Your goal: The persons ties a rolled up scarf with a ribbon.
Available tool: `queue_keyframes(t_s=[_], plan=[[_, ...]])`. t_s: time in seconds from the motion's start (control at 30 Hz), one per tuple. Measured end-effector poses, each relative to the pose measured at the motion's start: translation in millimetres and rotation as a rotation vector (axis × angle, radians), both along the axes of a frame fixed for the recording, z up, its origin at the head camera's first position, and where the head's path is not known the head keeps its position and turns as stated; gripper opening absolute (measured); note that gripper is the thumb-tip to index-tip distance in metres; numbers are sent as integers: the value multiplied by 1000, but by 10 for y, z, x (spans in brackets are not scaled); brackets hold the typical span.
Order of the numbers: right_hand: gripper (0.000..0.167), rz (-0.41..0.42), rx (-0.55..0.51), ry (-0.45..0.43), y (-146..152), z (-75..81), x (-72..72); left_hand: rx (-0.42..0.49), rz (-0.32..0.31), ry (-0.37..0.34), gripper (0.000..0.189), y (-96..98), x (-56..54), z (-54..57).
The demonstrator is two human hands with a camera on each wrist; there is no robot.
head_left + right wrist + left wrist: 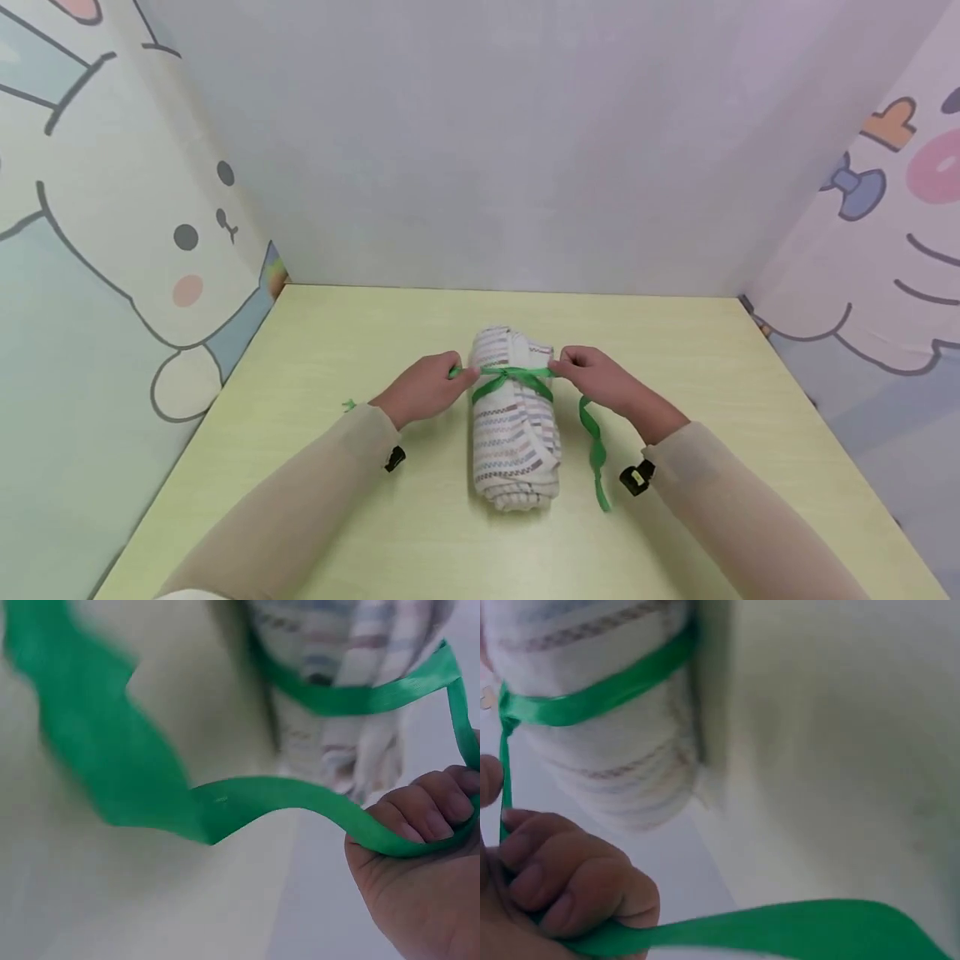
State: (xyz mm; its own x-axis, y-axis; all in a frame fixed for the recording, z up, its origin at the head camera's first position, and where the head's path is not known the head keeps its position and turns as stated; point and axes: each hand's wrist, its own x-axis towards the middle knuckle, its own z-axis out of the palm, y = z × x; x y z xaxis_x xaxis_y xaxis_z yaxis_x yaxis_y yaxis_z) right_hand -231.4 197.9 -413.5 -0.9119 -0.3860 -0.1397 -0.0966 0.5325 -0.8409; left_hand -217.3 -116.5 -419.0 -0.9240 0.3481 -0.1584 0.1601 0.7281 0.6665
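A rolled white cloth with striped patterned bands lies lengthwise on the table. Around its upper part runs a green ribbon, crossed in a knot on top. To the left, my left hand grips one end of the ribbon with curled fingers, its thumb close to the roll. On the other side my right hand holds the opposite end, and the ribbon stretches taut between both hands. In the right wrist view, a loose tail of ribbon trails from the curled fingers; another tail hangs from the left hand.
The pale yellow-green table reaches back to a plain light wall. Cartoon-printed panels stand at the left and right sides. Black wrist devices sit at both cuffs.
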Motion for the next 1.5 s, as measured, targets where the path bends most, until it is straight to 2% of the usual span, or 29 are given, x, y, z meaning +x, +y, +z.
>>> queue_keyframes(t_s=[0.13,0.3,0.33,0.53,0.63,0.77,0.87,0.97,1.1,1.23,1.37,1.5], plan=[[38,-15,26,-26,127,-126,-5,-72,-19,-21,49,-119,-28,-143],[40,14,29,-50,169,-194,-21,-84,-31,-42,50,-189,-30,-203],[42,27,31,-47,166,-221,-44,-74,-35,-47,50,-182,-29,-198],[52,70,68,-58,-17,-157,-71,49,-73,-69,54,-75,-60,-134],[52,47,110,-84,-81,-153,-69,114,-80,-95,54,-27,-73,-102],[47,25,155,-27,-126,-163,-52,164,-77,-109,51,-4,-85,-98],[37,42,118,44,-124,-175,-43,195,-75,-112,50,-2,-88,-99],[33,67,34,61,-102,-177,-41,225,-77,-114,50,-2,-80,-92],[37,84,-82,2,-85,-123,-24,270,-77,-105,41,4,-58,-66],[44,67,-156,-136,-89,-70,-17,297,-53,-91,34,21,-55,-62],[49,47,-127,-261,-83,-84,-24,248,0,-92,38,44,-54,-111],[50,26,-58,-290,-47,-153,-6,200,37,-120,39,45,-25,-188]])
